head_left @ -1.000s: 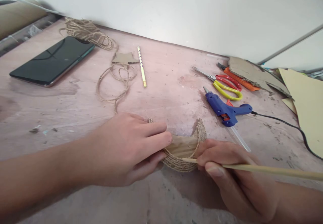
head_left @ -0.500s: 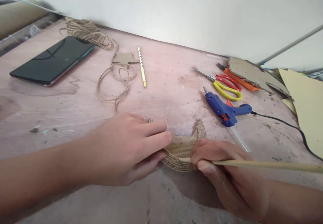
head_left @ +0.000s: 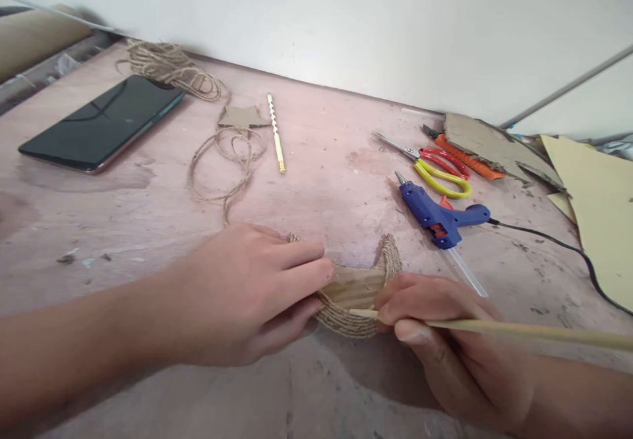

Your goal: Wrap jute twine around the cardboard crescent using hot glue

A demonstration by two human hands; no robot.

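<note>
Between my hands is a cardboard piece (head_left: 356,284) with rows of jute twine (head_left: 349,325) laid along its curved edge and up a pointed tip at the right. My left hand (head_left: 267,294) is closed over its left side, covering that part. In my right hand (head_left: 435,333) a thin wooden stick (head_left: 534,332) is pinched, its pointed end touching the inner row of twine. A loose strand of twine (head_left: 190,169) runs from behind my left hand up to a tangled bundle (head_left: 163,63).
At the right lie a blue glue gun (head_left: 435,211) with a cord, scissors (head_left: 442,172), an orange-handled cutter (head_left: 469,159), torn cardboard (head_left: 494,142) and yellow paper (head_left: 603,208). A phone (head_left: 99,126), a cardboard star (head_left: 242,117) and a pencil (head_left: 275,136) lie at the left.
The stick's tip has moved slightly left along the twine, and my right hand's grip on it has shifted a little to the right. My left hand keeps its place.
</note>
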